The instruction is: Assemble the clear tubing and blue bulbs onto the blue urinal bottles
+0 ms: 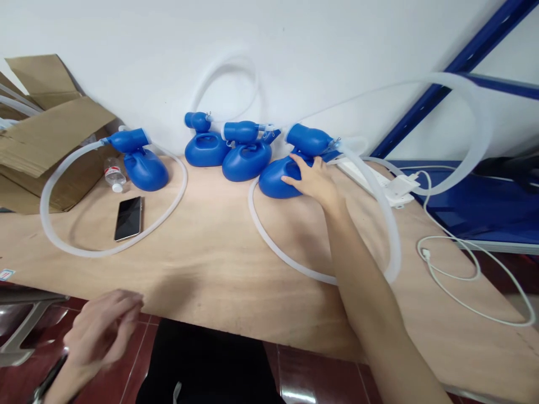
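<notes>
My right hand [314, 179] rests on the handle of a blue plastic urinal bottle [280, 179], thumb and forefinger spread over its body; the grip of the other fingers is partly hidden. A clear hose [393, 235] runs from its cap and loops above the table. My left hand [105, 325], somewhat blurred, hangs by the table's front edge, fingers loosely bent, thumb apart, nothing visible in it. Two similar bottles, a middle one [246, 160] and a rear one [206, 148], stand to the left. Farther left is another blue bottle [147, 168] with its hose looped on the table.
A smartphone [128, 219] lies inside the left hose loop, near a small clear water bottle [114, 177]. An open cardboard box [54, 146] stands at far left. On the right are a power strip [374, 182], a charger [404, 185], a white cable [475, 244] and a blue metal frame [455, 73].
</notes>
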Tool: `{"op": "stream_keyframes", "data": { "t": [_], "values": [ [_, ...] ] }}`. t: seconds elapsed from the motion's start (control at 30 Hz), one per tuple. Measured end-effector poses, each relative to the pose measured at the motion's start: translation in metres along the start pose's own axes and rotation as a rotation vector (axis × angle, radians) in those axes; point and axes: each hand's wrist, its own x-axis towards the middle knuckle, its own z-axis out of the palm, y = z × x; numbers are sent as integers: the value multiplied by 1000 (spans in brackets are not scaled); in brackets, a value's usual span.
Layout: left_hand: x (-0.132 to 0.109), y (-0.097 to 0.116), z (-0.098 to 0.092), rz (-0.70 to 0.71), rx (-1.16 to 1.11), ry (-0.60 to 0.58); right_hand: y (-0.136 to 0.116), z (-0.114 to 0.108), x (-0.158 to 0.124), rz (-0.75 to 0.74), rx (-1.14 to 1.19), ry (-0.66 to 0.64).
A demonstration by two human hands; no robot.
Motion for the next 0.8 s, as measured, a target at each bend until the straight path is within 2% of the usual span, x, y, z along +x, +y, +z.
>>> {"op": "stream_keyframes", "data": {
  "t": [0.1,0.17,0.23,0.37,0.47,0.53,0.6,0.67,0.8],
  "values": [
    [66,25,28,393,-19,-91,-12,-16,-9,-65,-77,-159],
    [97,30,50,469,15,-108,-26,-25,-22,-141,-129,-257],
    [120,26,74,412,39,-119,-45,-29,-40,-242,-176,-326],
    [168,9,117,119,-67,-155,-85,-28,-81,-475,-222,-356],
    [212,-9,142,-18,-280,-162,-104,-21,-99,-667,-192,-323],
    [235,-21,156,-151,-479,-189,-110,-16,-101,-744,-187,-309],
    [247,-33,167,-268,-645,-190,-112,-12,-100,-762,-199,-305],
    [250,-42,175,-314,-717,-163,-115,-8,-97,-741,-209,-285],
    [248,-53,180,-211,-578,-55,-122,-1,-94,-652,-219,-195]
  ]
}}
